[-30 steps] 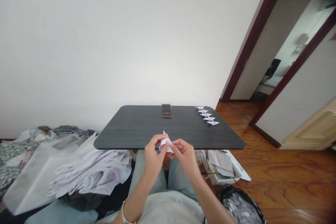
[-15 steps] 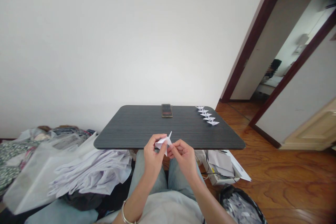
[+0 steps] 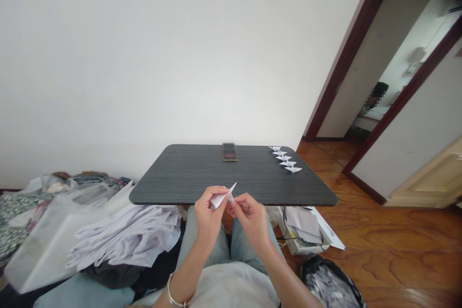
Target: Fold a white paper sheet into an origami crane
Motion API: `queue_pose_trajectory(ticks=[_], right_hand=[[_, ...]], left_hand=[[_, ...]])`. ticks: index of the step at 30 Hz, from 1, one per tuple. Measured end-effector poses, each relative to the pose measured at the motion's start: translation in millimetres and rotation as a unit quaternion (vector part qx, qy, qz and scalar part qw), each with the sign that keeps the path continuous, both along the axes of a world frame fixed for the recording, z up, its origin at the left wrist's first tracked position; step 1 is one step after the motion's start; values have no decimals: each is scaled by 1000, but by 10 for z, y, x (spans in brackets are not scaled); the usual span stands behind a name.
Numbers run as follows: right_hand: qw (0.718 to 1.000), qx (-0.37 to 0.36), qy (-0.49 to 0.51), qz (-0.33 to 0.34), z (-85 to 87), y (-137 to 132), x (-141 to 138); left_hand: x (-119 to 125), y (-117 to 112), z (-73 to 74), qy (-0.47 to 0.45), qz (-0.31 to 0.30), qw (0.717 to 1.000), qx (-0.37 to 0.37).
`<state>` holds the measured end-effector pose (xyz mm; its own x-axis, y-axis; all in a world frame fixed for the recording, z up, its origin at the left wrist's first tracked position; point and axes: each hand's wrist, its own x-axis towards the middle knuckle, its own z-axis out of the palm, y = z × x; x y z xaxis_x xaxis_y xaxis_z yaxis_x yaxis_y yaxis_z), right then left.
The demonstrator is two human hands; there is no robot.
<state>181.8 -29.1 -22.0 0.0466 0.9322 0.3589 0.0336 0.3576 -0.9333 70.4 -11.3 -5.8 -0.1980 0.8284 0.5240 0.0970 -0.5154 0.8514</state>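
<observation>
A small white origami crane (image 3: 218, 199), partly hidden by fingers, is held up at the table's front edge. My left hand (image 3: 210, 211) pinches its left side, with a pointed tip sticking up past the fingers. The fingers of my right hand (image 3: 250, 211) are closed on the right side of the same paper. On the right of the dark table (image 3: 187, 173), several finished paper cranes (image 3: 288, 164) stand in a slanting row.
A phone-like dark object (image 3: 230, 152) lies at the table's back edge. Piled clothes (image 3: 126, 236) are at the left. Below the table on the right are a white box of papers (image 3: 306, 231) and a black bag of paper scraps (image 3: 332, 281).
The paper has turned in my fingers, showing a narrower shape. My left hand has shifted slightly to the left, while my right hand stays closed beside it.
</observation>
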Motion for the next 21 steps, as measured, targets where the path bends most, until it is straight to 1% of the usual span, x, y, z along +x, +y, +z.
queue_pose_trajectory(ticks=[4, 8, 11, 18, 21], right_hand=[[1000, -7, 6, 0, -4, 15, 3], [999, -22, 27, -15, -8, 31, 13], [999, -27, 34, -21, -4, 29, 18], [999, -30, 40, -19, -4, 21, 10], [999, -31, 37, -19, -2, 23, 9]], left_hand=[[-13, -4, -3, -4, 0, 1000, 6], [-49, -6, -29, 15, -14, 998, 52], [-82, -7, -47, 45, -5, 996, 77], [-122, -19, -33, 77, -3, 995, 71], [-130, -23, -35, 90, -11, 994, 65]])
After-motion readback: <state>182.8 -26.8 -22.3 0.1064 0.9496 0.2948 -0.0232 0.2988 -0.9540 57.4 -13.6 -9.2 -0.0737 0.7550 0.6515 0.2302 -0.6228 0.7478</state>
